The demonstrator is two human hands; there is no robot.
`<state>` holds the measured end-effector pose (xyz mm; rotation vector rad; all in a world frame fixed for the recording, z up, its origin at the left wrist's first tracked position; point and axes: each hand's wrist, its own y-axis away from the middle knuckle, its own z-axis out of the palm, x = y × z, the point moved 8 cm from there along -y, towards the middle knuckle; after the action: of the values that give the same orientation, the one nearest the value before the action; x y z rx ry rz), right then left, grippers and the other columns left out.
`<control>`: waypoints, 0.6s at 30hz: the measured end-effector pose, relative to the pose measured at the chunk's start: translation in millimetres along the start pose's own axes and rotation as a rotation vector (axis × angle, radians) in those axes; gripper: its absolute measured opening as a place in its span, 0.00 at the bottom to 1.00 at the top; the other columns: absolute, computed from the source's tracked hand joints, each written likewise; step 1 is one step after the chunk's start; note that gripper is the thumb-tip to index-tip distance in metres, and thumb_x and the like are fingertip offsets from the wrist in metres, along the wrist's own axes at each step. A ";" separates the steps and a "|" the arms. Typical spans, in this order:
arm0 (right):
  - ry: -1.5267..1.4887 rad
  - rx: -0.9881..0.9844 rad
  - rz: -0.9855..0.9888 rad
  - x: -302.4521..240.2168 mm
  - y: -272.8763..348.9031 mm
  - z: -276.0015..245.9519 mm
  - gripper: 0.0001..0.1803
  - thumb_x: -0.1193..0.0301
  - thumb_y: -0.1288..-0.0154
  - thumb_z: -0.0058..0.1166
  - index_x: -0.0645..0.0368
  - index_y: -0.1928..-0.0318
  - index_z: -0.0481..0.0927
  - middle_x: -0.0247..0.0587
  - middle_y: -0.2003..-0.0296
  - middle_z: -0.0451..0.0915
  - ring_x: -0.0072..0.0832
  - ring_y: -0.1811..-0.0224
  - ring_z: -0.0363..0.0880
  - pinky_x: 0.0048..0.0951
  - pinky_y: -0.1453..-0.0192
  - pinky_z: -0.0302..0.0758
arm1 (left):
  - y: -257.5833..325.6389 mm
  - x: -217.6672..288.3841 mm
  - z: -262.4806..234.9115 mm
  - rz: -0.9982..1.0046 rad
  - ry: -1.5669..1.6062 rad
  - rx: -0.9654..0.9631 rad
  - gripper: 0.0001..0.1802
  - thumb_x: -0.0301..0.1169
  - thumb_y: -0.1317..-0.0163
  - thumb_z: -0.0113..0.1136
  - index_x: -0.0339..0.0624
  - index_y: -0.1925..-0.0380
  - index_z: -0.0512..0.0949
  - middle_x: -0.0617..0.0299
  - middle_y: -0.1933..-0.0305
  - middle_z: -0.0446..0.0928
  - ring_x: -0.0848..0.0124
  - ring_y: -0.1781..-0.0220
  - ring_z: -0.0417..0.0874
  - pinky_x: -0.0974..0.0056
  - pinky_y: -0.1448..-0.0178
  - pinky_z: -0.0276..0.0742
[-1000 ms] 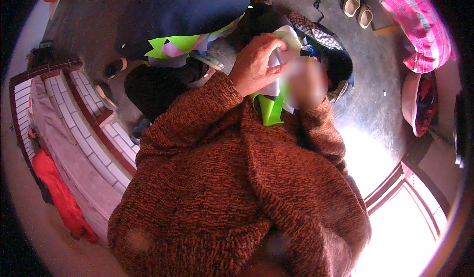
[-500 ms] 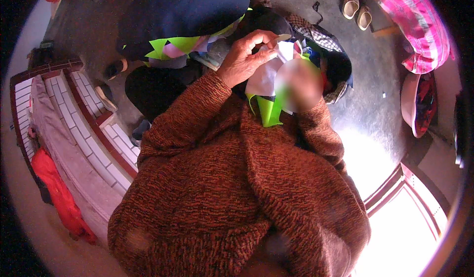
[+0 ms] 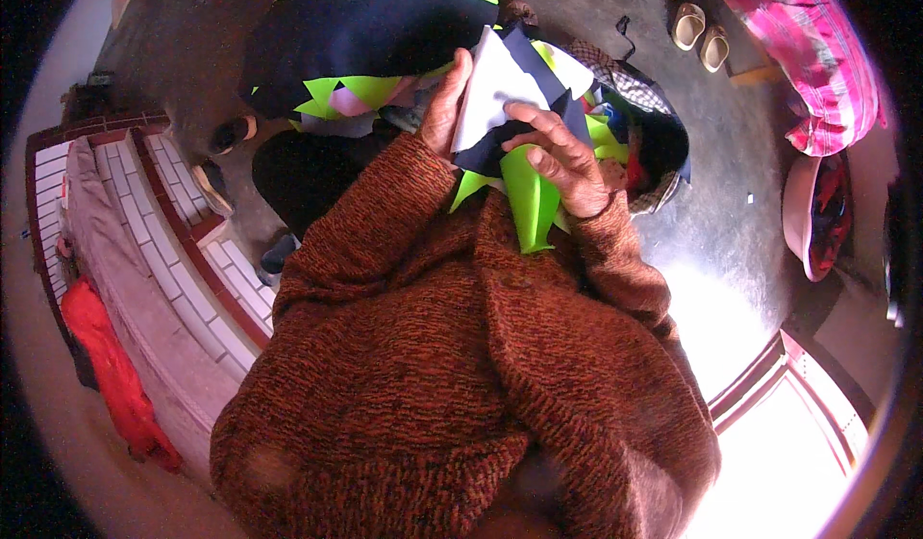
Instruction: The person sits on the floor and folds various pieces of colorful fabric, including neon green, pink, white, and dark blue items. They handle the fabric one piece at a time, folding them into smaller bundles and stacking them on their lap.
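A piece of fabric (image 3: 492, 97), white on the face turned up, spreads between my hands in front of my chest. Navy and bright green parts of the cloth fold out around it, and a green flap (image 3: 531, 198) hangs down over my sweater. My left hand (image 3: 446, 106) holds the fabric along its left edge, with its fingers partly hidden behind it. Over the lower right of the cloth lies my right hand (image 3: 562, 159), fingers stretched and apart, their tips touching the white face.
A navy and green cloth heap (image 3: 365, 29) lies ahead. Beyond my right hand stands a dark bag (image 3: 663, 140) with checkered cloth. Slippers (image 3: 688, 27), pink plaid cloth (image 3: 817, 68) and a pink basin (image 3: 798, 217) are on the right; white-tiled ledges (image 3: 144, 241) on the left.
The fabric has been turned and spread, so a broad white face shows. My left hand has gone from a raised pinch to the cloth's left side; my right hand now lies over it, fingers spread.
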<state>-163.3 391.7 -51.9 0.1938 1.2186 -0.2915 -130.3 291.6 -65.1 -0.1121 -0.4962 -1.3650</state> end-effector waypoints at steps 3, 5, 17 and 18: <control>0.020 -0.019 -0.005 6.1 -1.3 -1.2 0.22 0.70 0.37 0.49 0.60 0.42 0.66 0.39 0.48 0.69 0.28 0.51 0.70 0.30 0.43 0.66 | 7.6 7.3 -2.3 0.049 -0.096 -0.039 0.30 0.48 0.39 0.48 0.38 0.44 0.63 0.52 0.49 0.71 0.62 0.49 0.74 0.61 0.45 0.70; -0.008 -0.002 0.059 11.1 0.9 -2.8 0.21 0.70 0.36 0.50 0.60 0.43 0.67 0.38 0.51 0.71 0.26 0.51 0.69 0.29 0.44 0.66 | 8.0 10.6 -7.7 0.069 -0.305 0.008 0.25 0.41 0.41 0.54 0.38 0.48 0.67 0.55 0.52 0.74 0.65 0.51 0.75 0.63 0.47 0.70; 0.112 -0.001 0.037 13.9 8.6 -1.9 0.16 0.78 0.40 0.52 0.60 0.51 0.72 0.33 0.61 0.74 0.19 0.56 0.71 0.22 0.49 0.67 | 7.0 34.5 -35.3 0.104 -0.264 0.231 0.18 0.35 0.39 0.51 0.33 0.54 0.72 0.54 0.57 0.77 0.66 0.56 0.79 0.63 0.49 0.73; 0.118 0.012 0.013 11.7 9.1 -2.6 0.17 0.79 0.42 0.54 0.60 0.51 0.72 0.32 0.62 0.74 0.19 0.57 0.71 0.22 0.49 0.67 | 5.7 33.4 -38.4 0.106 -0.246 0.230 0.18 0.35 0.39 0.51 0.33 0.54 0.72 0.54 0.57 0.77 0.66 0.56 0.79 0.63 0.50 0.73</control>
<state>-159.0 399.8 -63.8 0.2323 1.3322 -0.2791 -110.4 248.7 -84.7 -0.1163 -0.8385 -1.1880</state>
